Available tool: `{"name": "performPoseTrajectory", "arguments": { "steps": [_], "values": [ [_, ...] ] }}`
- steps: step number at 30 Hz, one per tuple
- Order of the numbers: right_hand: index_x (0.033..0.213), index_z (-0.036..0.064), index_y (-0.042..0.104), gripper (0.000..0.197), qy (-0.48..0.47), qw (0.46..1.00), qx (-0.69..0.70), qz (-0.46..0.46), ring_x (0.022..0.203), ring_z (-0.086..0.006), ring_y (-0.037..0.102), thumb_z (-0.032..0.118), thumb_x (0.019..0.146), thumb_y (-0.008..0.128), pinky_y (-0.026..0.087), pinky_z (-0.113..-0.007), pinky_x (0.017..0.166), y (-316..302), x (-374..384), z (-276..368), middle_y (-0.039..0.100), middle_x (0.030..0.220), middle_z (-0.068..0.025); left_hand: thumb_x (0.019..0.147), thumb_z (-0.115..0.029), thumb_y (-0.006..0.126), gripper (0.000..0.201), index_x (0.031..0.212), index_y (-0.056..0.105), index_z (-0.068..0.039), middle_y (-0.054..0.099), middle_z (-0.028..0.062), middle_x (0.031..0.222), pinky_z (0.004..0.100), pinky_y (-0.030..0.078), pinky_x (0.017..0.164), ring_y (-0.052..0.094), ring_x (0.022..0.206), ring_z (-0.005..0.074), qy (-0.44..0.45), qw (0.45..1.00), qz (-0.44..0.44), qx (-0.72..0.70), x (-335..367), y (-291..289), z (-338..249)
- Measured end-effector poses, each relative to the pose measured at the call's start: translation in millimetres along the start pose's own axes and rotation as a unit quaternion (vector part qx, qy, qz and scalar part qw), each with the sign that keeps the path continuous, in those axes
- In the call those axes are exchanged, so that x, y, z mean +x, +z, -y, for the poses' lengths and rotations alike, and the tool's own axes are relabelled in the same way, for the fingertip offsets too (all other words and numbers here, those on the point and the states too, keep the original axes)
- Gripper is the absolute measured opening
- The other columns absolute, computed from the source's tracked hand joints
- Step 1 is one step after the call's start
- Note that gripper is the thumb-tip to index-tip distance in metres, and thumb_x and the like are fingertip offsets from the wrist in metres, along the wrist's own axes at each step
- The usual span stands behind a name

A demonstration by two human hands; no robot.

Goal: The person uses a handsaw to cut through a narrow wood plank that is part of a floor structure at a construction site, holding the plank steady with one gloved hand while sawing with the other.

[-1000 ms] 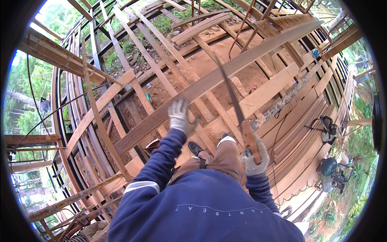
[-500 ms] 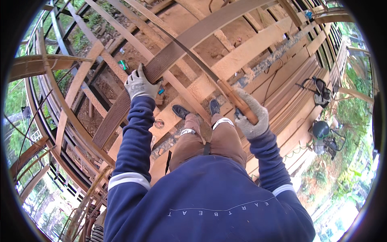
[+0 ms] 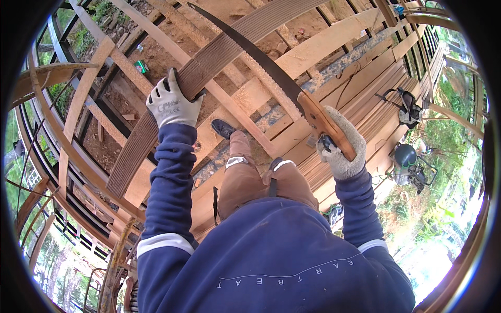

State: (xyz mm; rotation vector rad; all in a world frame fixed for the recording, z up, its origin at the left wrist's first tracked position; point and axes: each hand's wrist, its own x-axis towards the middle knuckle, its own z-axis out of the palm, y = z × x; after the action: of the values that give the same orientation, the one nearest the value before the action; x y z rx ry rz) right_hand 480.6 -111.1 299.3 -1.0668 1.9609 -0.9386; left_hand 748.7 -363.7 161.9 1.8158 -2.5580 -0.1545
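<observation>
My left hand [image 3: 175, 101], in a pale glove, grips a long brown grooved plank [image 3: 209, 68] that runs from lower left to upper right. Its fingers curl over the far edge and the thumb lies along the plank. Wrapped around the wooden handle of a curved handsaw [image 3: 263, 65] is my gloved right hand [image 3: 344, 148]. The dark blade reaches up and left across the plank, its broad side and toothed lower edge showing. Whether the teeth touch the wood I cannot tell.
Sawdust-covered beams [image 3: 305, 57] form an open frame over reddish ground. Stacked boards [image 3: 383, 112] lie at the right, beside a black strapped item [image 3: 409, 109] and a machine with a round dark tank [image 3: 406, 155]. A green can [image 3: 140, 67] lies beyond my left hand.
The saw has rolled so its blade's broad side faces me, and my right hand has shifted right. My left hand still grips the plank. My right foot has drawn back toward me.
</observation>
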Motion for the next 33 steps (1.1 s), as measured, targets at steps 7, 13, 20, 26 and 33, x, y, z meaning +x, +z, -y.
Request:
{"name": "performPoseTrajectory", "arguments": {
  "steps": [7,13,20,26,33],
  "values": [
    [0.144,-0.0034,0.059,0.059,-0.074,0.997,-0.032,0.012,0.095,-0.0241,0.075,0.018,0.090,0.071,0.059,-0.035,0.084,0.4,-3.5,-14.6,0.073,0.117,-0.0188,0.070,-0.053,0.091,0.099,0.152,0.051,-0.015,0.060,0.0107,0.136,0.0509,0.040,0.111,0.057,0.128,0.0328,-0.003,1.000,-0.001,0.011,-1.4,-3.9,-2.6],
    [0.141,-0.0013,0.063,0.054,-0.087,0.996,0.004,0.011,0.093,-0.0289,0.076,0.006,0.087,0.069,0.060,-0.036,0.084,13.5,-9.1,-22.8,0.069,0.129,-0.0227,0.071,-0.055,0.089,0.095,0.149,0.053,-0.014,0.063,0.0133,0.133,0.0521,0.044,0.108,0.060,0.125,0.0350,0.014,0.999,-0.044,0.011,-4.5,3.1,1.7],
    [0.150,-0.0049,0.052,0.077,-0.252,0.963,-0.092,-0.021,0.105,-0.0163,0.069,0.040,0.092,0.076,0.056,-0.032,0.093,18.5,0.5,-78.3,0.070,0.129,-0.0144,0.084,-0.075,0.069,0.095,0.154,0.049,-0.014,0.061,0.0160,0.143,0.0490,0.042,0.112,0.057,0.134,0.0350,-0.006,0.998,-0.046,0.049,-1.5,12.0,-5.3],
    [0.143,-0.0036,0.059,0.057,-0.231,0.968,0.100,0.023,0.086,-0.0242,0.073,0.011,0.090,0.070,0.058,-0.031,0.084,40.1,7.4,-97.0,0.075,0.107,-0.0161,0.105,-0.070,0.038,0.073,0.146,0.059,-0.013,0.063,0.0152,0.145,0.0502,0.040,0.115,0.057,0.135,0.0341,-0.020,0.995,-0.100,-0.009,8.5,27.5,30.2],
    [0.147,0.0007,0.057,0.063,-0.267,0.960,0.063,-0.064,0.092,-0.0287,0.078,0.012,0.087,0.073,0.061,-0.036,0.086,32.0,-0.5,-125.1,0.077,0.109,-0.0202,0.100,-0.059,0.056,0.054,0.124,0.072,-0.013,0.075,0.0164,0.119,0.0512,0.056,0.095,0.072,0.110,0.0383,-0.079,0.992,-0.082,0.047,28.2,14.9,-32.5]
  ]
}}
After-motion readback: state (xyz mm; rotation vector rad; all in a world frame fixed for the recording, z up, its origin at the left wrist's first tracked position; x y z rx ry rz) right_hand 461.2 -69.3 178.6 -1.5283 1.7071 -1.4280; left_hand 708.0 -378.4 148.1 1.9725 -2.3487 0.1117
